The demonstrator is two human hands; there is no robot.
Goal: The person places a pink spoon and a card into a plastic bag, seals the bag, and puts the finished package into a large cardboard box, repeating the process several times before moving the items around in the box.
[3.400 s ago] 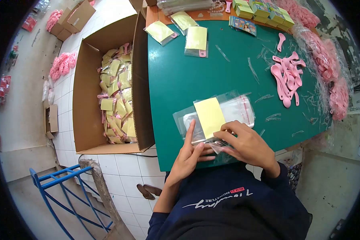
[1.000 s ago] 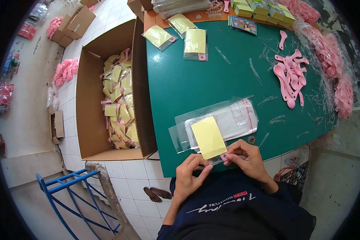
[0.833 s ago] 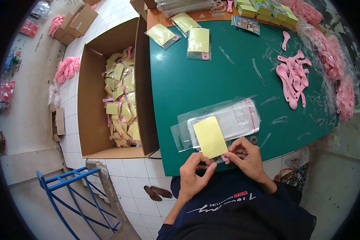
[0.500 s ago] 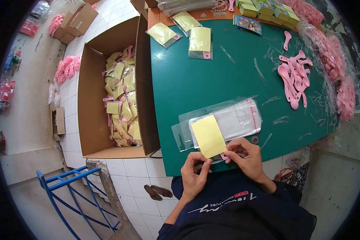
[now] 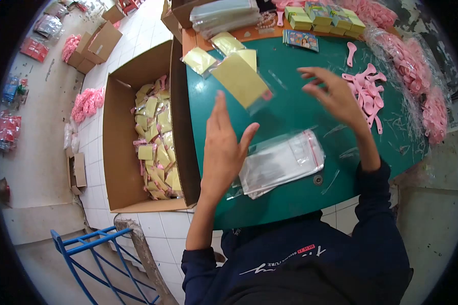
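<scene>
A yellow card in a clear bag (image 5: pixel 240 81), with a pink piece at its lower right corner, is airborne or just landing beyond my fingertips, slightly blurred. My left hand (image 5: pixel 223 150) is open with thumb apart, below that packet and touching nothing. Raised over the right half of the table, my right hand (image 5: pixel 336 96) has its fingers apart and holds nothing; the pile of pink spoons (image 5: pixel 369 94) is just beyond it. Between my forearms lies a stack of clear plastic bags (image 5: pixel 282 165). Other bagged yellow cards (image 5: pixel 199 60) rest at the table's far left corner.
A tall cardboard box (image 5: pixel 137 129) of packed yellow cards stands against the table's left side. Along the back are yellow card stacks (image 5: pixel 320 16) and more clear bags (image 5: pixel 224 15). Bagged pink spoons (image 5: pixel 409 66) line the right edge. A blue metal rack (image 5: pixel 94 239) stands lower left.
The bagged yellow card has left my hands and moved away toward the far left packets. Both hands have opened and moved forward, the right one toward the spoons. The view has shifted slightly.
</scene>
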